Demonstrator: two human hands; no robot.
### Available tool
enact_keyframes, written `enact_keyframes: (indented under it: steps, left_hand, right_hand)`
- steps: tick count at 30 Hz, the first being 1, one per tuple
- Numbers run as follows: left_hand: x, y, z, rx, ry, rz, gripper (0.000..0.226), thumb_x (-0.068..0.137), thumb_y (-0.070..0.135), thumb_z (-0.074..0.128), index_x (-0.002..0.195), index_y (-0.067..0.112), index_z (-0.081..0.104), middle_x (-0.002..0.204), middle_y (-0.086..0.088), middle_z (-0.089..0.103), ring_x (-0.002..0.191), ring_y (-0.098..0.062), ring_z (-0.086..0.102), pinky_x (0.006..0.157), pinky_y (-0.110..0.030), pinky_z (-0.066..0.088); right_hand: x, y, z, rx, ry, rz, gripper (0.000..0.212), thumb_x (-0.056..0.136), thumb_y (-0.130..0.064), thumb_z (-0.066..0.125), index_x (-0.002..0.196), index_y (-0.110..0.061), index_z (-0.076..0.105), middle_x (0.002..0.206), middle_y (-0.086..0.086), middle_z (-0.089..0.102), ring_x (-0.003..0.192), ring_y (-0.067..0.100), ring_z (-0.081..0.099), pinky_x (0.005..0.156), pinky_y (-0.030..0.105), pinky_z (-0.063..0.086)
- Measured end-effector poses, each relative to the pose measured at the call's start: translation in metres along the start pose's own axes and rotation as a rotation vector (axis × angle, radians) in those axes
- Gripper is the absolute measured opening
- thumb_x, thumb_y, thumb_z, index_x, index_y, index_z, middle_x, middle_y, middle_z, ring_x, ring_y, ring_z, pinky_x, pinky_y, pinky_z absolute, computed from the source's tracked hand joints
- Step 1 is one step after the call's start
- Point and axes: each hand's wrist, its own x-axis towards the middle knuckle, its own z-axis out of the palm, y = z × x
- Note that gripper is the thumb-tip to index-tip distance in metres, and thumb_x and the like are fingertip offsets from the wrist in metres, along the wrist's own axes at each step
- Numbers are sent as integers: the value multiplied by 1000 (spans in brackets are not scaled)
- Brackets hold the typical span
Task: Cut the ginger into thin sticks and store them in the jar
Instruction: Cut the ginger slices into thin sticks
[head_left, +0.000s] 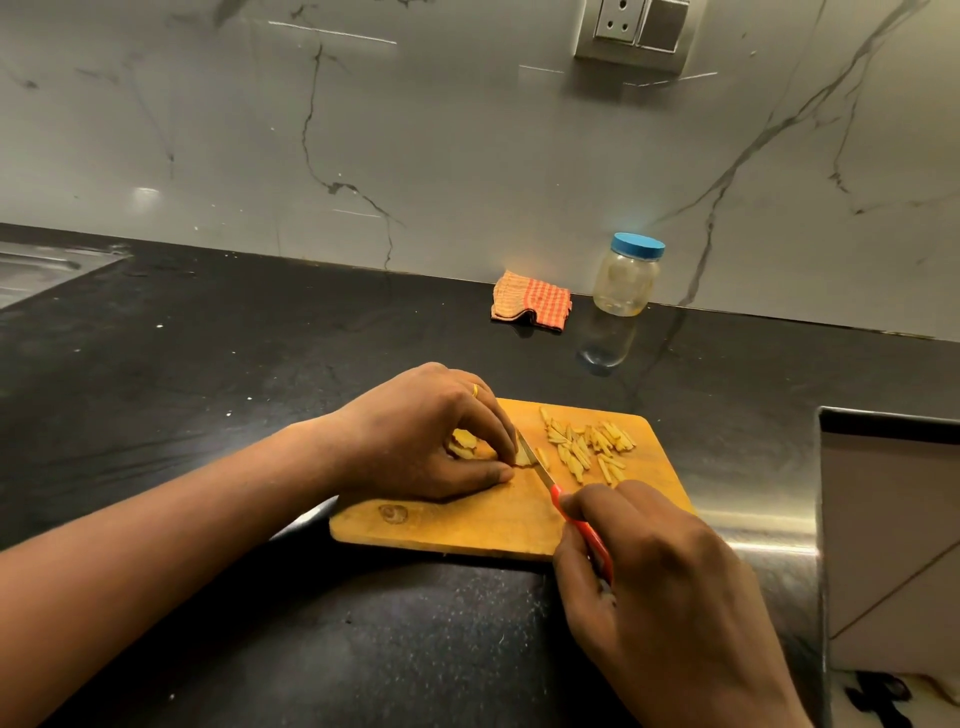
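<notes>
My left hand (426, 441) pinches the thin pale-yellow ginger slice (523, 458) mid-frame; right hand (670, 587) grips the slim red-handled knife (582, 525). I judge the slice light, stiff, slippery: pin it flat.

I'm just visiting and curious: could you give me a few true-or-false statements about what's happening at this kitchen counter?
1. The jar has its blue lid on. True.
2. The right hand holds a green-handled knife. False: the knife has a red handle.
3. The cut ginger sticks lie in a bowl. False: they lie on the wooden cutting board.
4. The left hand holds a ginger piece down on the board. True.
5. The checked cloth lies on the board. False: it lies on the countertop, beside the jar.
</notes>
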Motion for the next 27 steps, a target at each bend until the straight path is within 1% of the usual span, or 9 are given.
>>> enact_keyframes:
  steps: [5,8,12,15,18,19,22,25,27]
  left_hand:
    - [0,0,-1,-27,-8,-42,17,88,35,71,103,30,78,107,21,71,107,4,61,89,-15,52]
    - [0,-1,-1,-58,-6,-62,16,88,33,73,102,30,78,108,21,71,105,7,62,88,-10,50]
    - [0,-2,-2,-73,-25,-101,18,86,38,73,103,32,78,110,23,70,106,8,62,92,-17,52]
    - [0,-2,-4,-68,-40,-122,20,86,41,72,103,34,77,111,23,70,107,8,61,94,-20,53]
    - [0,-3,-4,-78,-48,-142,20,86,42,72,104,34,77,111,25,70,108,9,61,95,-21,53]
    - [0,-3,-4,-81,-49,-146,20,86,41,72,103,34,77,111,24,70,108,9,61,95,-21,53]
    - [0,-3,-3,-89,-45,-148,19,86,40,72,103,32,78,110,23,70,105,8,62,94,-21,53]
    - [0,-2,-2,-88,-32,-133,19,87,39,72,103,31,78,109,22,71,104,7,63,93,-20,53]
    - [-1,-3,-2,-90,-24,-121,20,87,38,72,104,29,78,110,21,71,104,7,64,92,-20,53]
  right_hand:
    - [4,-7,-2,-31,19,23,17,69,-22,78,81,-21,67,65,-5,57,46,10,51,36,18,40]
    - [6,-8,-1,-43,18,20,15,70,-20,77,80,-20,66,64,-5,55,45,9,48,38,15,32]
    - [13,-7,5,-52,9,26,16,71,-21,77,79,-22,63,63,-7,53,44,8,43,40,9,21]
    - [11,-6,5,-52,10,7,16,72,-21,76,79,-22,62,65,-5,54,44,10,47,38,13,28]
    - [0,-1,0,-31,16,-6,16,71,-21,76,82,-23,65,68,-4,58,48,11,53,41,14,31]
    - [-3,1,-2,-23,15,-9,15,72,-23,74,84,-24,66,69,-5,58,49,12,55,41,15,35]
    - [-10,10,-5,24,32,-9,15,77,-30,61,91,-28,67,74,-8,59,57,14,58,45,29,51]
    - [-12,17,-9,57,59,5,19,78,-31,59,94,-27,69,79,-8,63,63,15,62,51,35,54]
    - [-10,18,-10,78,69,20,20,77,-31,60,94,-26,70,79,-8,64,64,14,62,51,35,54]
